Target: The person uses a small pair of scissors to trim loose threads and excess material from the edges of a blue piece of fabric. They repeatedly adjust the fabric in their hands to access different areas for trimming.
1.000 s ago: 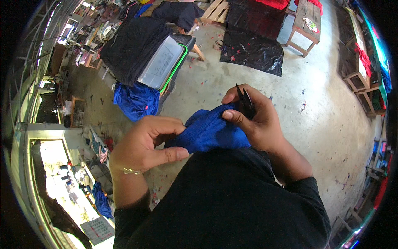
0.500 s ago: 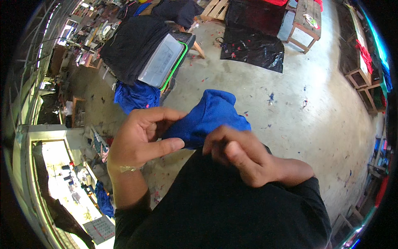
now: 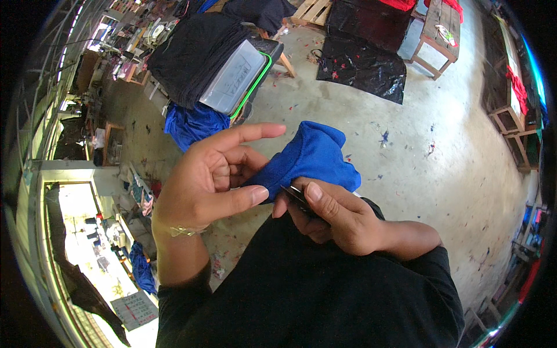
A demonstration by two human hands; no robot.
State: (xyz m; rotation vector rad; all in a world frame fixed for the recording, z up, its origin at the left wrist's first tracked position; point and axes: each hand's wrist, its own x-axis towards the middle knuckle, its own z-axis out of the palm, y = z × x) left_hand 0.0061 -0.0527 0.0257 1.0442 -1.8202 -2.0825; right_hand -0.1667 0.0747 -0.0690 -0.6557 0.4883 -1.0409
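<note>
A piece of blue fabric (image 3: 322, 152) hangs folded in front of my chest. My left hand (image 3: 212, 180) pinches its left edge between the thumb and curled fingers, while the index finger stretches out above the cloth. Close against the fabric's lower edge, my right hand (image 3: 342, 217) is closed around small dark thread snips (image 3: 297, 197). Their narrow metal tips point up and left toward the cloth beside my left thumb. The palm and fingers of my right hand hide most of the snips.
Ahead on the left, a pile of black cloth (image 3: 194, 61) and a clear plastic bin (image 3: 235, 78) with a green rim rest on a table. Blue cloth (image 3: 194, 124) hangs below them. A black sheet (image 3: 362, 66) lies on the floor near a wooden bench (image 3: 438, 37).
My right hand has turned and the thread snips now show at the fabric's edge. My left index finger has lifted and straightened. The view has shifted slightly.
</note>
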